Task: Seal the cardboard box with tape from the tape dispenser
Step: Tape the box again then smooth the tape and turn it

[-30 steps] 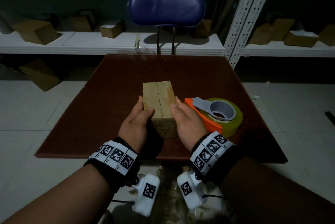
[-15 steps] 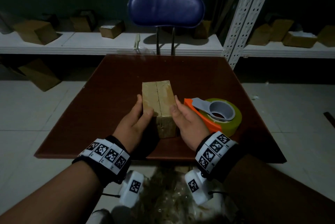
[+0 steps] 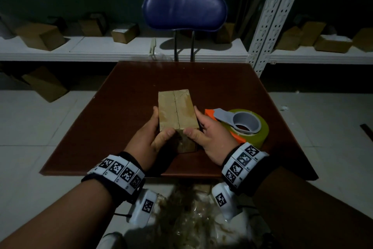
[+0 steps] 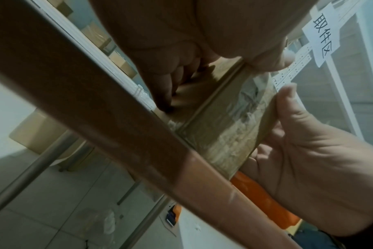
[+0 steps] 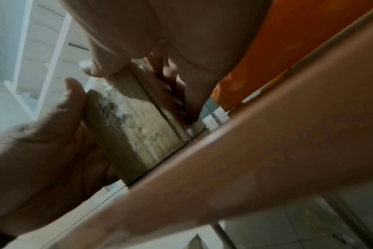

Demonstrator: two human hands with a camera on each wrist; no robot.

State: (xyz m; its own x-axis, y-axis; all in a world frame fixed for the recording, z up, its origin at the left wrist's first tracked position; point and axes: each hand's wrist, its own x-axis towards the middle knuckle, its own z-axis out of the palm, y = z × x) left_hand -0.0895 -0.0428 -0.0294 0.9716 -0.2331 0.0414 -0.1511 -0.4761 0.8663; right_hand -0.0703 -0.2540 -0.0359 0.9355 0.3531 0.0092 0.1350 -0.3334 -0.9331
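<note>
I grasp cardboard box with left hand and right hand — long axis near-to-far; tape dispenser just right, nearer right hand.

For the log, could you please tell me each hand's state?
Left hand: grips the small brown cardboard box.
Right hand: grips the same box.

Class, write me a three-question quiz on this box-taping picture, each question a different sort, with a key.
1. True or false: the tape dispenser lies untouched on the table.
2. Multiple choice: the cardboard box is held by A) the left hand only, B) the right hand only, C) both hands.
3. Fill in: behind the table stands a blue ____.

Key: 1 true; 2 C; 3 chair.
</note>
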